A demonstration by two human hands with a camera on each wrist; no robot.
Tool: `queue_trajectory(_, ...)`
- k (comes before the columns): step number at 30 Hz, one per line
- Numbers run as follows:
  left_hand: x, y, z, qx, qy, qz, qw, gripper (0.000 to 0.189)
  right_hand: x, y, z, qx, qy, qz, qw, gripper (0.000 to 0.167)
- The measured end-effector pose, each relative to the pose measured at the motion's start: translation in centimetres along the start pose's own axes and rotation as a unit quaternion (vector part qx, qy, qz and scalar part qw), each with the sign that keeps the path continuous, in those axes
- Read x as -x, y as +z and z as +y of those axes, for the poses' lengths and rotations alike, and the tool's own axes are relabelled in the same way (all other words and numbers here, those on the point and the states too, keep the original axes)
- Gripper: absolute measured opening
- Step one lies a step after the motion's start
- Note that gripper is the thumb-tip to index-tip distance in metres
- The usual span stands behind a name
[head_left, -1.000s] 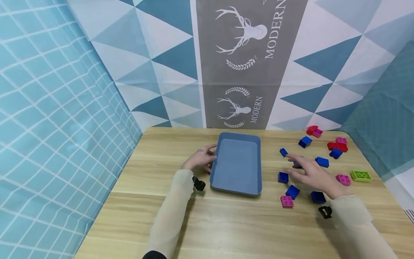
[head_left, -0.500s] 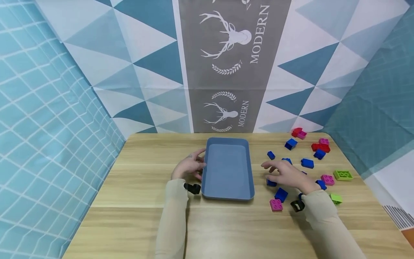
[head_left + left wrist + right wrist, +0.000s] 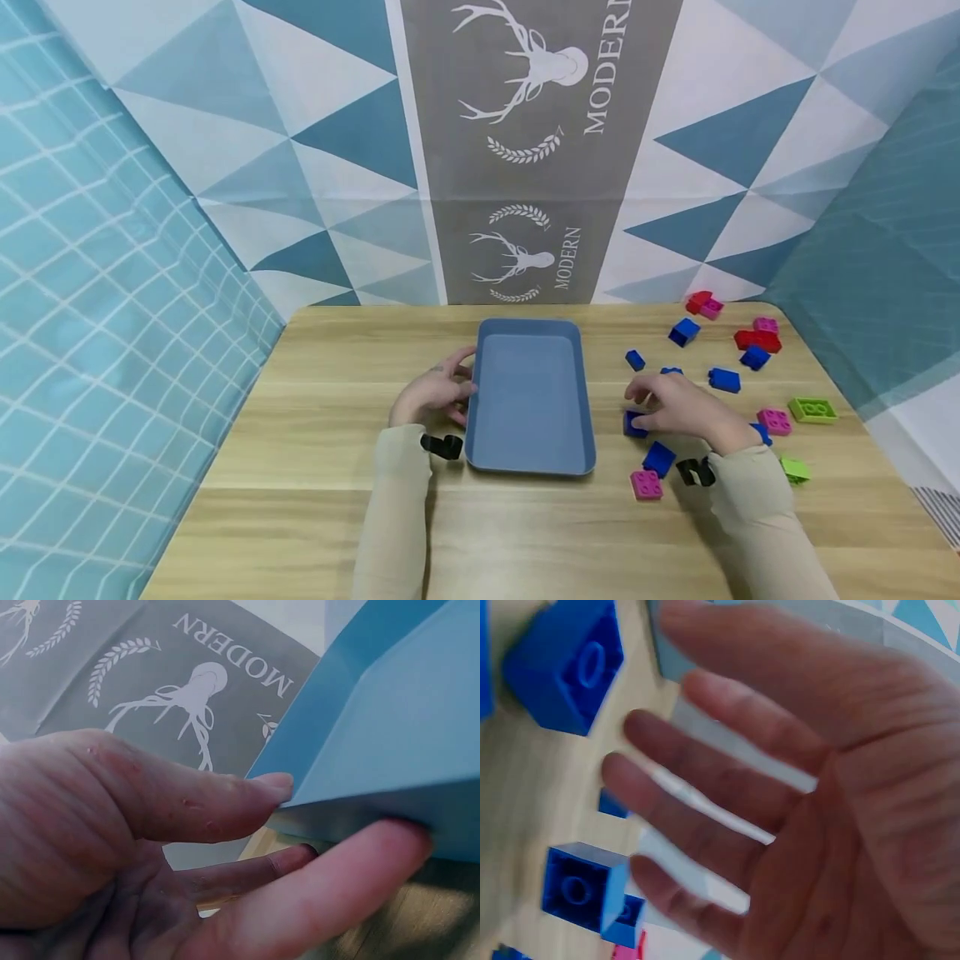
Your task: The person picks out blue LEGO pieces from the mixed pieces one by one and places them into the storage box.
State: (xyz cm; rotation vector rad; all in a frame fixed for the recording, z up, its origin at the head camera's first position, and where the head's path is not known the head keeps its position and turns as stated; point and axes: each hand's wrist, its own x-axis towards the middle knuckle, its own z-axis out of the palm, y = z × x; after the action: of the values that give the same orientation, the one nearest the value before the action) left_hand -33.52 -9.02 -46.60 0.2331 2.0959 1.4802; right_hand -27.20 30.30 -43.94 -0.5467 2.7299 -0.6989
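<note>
I have the left hand [image 3: 429, 392] at the blue-grey tray's [image 3: 531, 400] 9 o'clock, fingers loosely spread; my left-wrist feed shows the thumb at the rim and one fingertip against the outer wall. Light pressure is enough there, I judge: it should steady the tray without tipping it.

The right hand [image 3: 686, 407] is over a blue building brick [image 3: 629, 423], which lies on the wooden table [image 3: 540, 542] just past the tray's 3 o'clock, apart from it. The fingers are spread and slightly bent, pinching nothing that I can see; whether the thumb touches the brick I cannot tell, since it overlaps it in the head view. My right-wrist feed shows a hollow blue brick [image 3: 566, 671] beyond the fingertips; I take it for the same one.

The step looks to be picking up that brick. I would set thumb and forefinger on opposite side walls before squeezing; catching only an edge may roll it. I would then lift straight up, since a neighbouring blue brick [image 3: 659, 459] sits at the hand's 7 o'clock, a pink brick [image 3: 647, 485] just beyond, and a small blue brick [image 3: 635, 360] at 10 o'clock. Trailing fingers could nudge those.
</note>
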Motion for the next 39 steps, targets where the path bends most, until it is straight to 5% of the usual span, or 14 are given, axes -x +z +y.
queue_trajectory(5,0.3,0.1,-0.1,0.021,-0.002,-0.01,0.9997,0.072,0.2,-0.2,-0.5,-0.001,0.056,-0.04,0.9976,0.035)
queue_trajectory(13,0.4,-0.4,-0.3,0.03,-0.006,-0.003,0.9995,0.073,-1.6,0.7,-0.9,0.024,0.08,-0.08,0.9932,0.038)
queue_trajectory(17,0.5,-0.2,-0.7,0.033,-0.006,-0.009,0.9994,0.073,-1.6,1.1,-0.8,0.026,0.049,-0.068,0.9961,0.034)
queue_trajectory(23,0.2,0.2,-0.2,0.041,0.001,0.0,0.9992,0.073,-1.4,0.9,-0.8,0.041,-0.029,0.01,0.9987,0.033)
queue_trajectory(32,0.1,0.4,0.5,0.028,0.007,0.008,0.9996,0.073,-0.9,-0.1,-2.7,0.069,-0.066,0.061,0.9936,0.04)
queue_trajectory(39,0.0,0.7,0.7,0.016,-0.005,0.013,0.9998,0.074,-0.2,0.3,-5.1,0.062,-0.113,0.058,0.99,0.037)
